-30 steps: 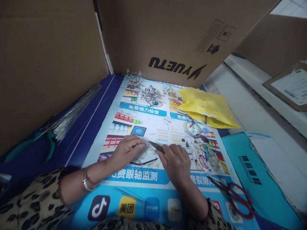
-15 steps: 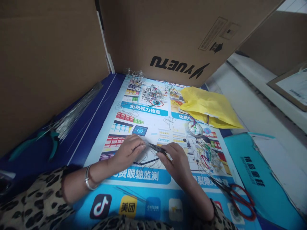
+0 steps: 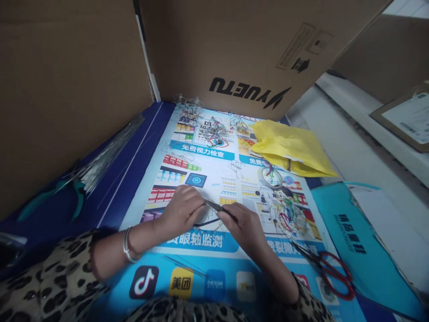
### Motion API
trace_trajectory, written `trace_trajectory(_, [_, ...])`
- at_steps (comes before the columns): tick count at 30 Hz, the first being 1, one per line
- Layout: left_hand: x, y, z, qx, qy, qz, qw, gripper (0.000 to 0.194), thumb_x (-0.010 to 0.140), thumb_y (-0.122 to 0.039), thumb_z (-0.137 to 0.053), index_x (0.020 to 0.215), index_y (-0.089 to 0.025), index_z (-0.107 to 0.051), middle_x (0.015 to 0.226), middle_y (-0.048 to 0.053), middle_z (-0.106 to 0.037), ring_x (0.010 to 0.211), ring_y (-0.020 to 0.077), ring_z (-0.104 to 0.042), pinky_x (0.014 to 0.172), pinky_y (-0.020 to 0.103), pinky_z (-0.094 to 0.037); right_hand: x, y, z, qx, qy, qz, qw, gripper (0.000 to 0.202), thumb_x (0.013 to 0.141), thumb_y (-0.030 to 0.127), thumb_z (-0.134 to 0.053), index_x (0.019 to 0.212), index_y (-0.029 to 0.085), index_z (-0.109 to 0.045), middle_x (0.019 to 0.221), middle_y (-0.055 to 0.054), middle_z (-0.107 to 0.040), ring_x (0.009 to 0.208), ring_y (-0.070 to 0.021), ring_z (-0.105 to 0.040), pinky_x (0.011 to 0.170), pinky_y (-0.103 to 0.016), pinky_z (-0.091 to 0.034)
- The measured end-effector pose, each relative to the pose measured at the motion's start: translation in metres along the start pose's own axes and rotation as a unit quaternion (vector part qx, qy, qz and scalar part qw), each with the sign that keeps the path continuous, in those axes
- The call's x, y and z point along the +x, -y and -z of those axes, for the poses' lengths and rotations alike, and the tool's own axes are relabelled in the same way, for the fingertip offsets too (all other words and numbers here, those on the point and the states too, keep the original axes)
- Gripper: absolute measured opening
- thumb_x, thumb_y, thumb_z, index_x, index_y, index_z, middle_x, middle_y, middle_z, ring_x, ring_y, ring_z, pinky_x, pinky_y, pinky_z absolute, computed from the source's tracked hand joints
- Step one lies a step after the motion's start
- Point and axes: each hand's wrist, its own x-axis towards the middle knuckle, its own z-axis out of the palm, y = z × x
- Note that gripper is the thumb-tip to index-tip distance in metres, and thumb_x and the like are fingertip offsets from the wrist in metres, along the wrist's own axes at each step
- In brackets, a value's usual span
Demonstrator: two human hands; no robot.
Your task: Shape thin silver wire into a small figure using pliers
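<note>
Dark-jawed pliers [image 3: 215,205] are gripped in my right hand [image 3: 243,223], their tip pointing left. My left hand [image 3: 183,208], with a silver bangle at the wrist, pinches something too small to make out right at that tip. Thin wire [image 3: 209,228] loops lie on the printed sheet under and between both hands. A tangle of coloured wire [image 3: 290,214] sits to the right of my right hand, and red-handled scissors [image 3: 330,273] lie below it.
Cardboard walls [image 3: 187,49] stand behind and at left. Green-handled pliers [image 3: 79,197] and a bundle of straight wires [image 3: 107,156] lie at left. A tape roll [image 3: 272,178], yellow bag [image 3: 295,145], wire tangles [image 3: 216,129] and turquoise card [image 3: 358,237] are also about.
The pliers' jaws look closer together and my fingers have drawn round the handles. My left hand has moved slightly toward the tip. The whole view has shifted a little.
</note>
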Motion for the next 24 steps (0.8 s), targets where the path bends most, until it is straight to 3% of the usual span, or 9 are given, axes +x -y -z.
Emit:
trace_trajectory(3, [-0.0001, -0.0009, -0.0003, -0.006, -0.006, -0.002, 1.000, 0.021, 0.090, -0.021, -0.040, 0.077, -0.015, -0.055, 0.072, 0.004, -0.055, 0.074, 0.0175, -0.046, 0.071, 0.034, -0.035, 0.0002, 0.0019, 0.0024, 0.029, 0.015, -0.015, 0.999, 0.026, 0.088, 0.040, -0.048, 0.083, 0.021, -0.064, 0.070, -0.002, -0.061, 0.069, -0.0149, -0.057, 0.061, -0.022, -0.041])
trace_trajectory(8, [0.0021, 0.0007, -0.0014, -0.079, -0.011, 0.023, 0.997, 0.017, 0.090, -0.025, -0.046, 0.079, -0.018, -0.056, 0.072, 0.000, -0.059, 0.075, 0.0155, -0.050, 0.074, 0.032, -0.036, 0.0017, -0.0008, 0.0009, 0.038, -0.021, -0.008, 0.999, 0.025, 0.088, 0.040, -0.048, 0.081, 0.020, -0.063, 0.071, -0.002, -0.060, 0.069, -0.0149, -0.057, 0.062, -0.023, -0.042])
trace_trajectory(17, [0.0048, -0.0014, 0.0063, -0.138, 0.035, 0.017, 0.990, 0.024, 0.092, -0.024, -0.037, 0.086, -0.018, -0.059, 0.079, 0.003, -0.062, 0.079, 0.0166, -0.053, 0.078, 0.034, -0.037, 0.0010, -0.0017, -0.0016, 0.059, -0.050, 0.007, 0.997, 0.028, 0.089, 0.040, -0.047, 0.074, 0.020, -0.059, 0.065, -0.001, -0.056, 0.062, -0.0133, -0.053, 0.059, -0.023, -0.042])
trace_trajectory(24, [0.0053, -0.0002, 0.0036, -0.104, 0.040, 0.020, 0.994, 0.029, 0.091, -0.024, -0.036, 0.066, -0.017, -0.048, 0.067, 0.001, -0.053, 0.070, 0.0154, -0.046, 0.071, 0.033, -0.035, 0.0000, -0.0017, -0.0021, 0.033, -0.057, 0.010, 0.998, 0.026, 0.088, 0.039, -0.048, 0.076, 0.020, -0.060, 0.067, -0.001, -0.055, 0.064, -0.0131, -0.054, 0.059, -0.023, -0.040])
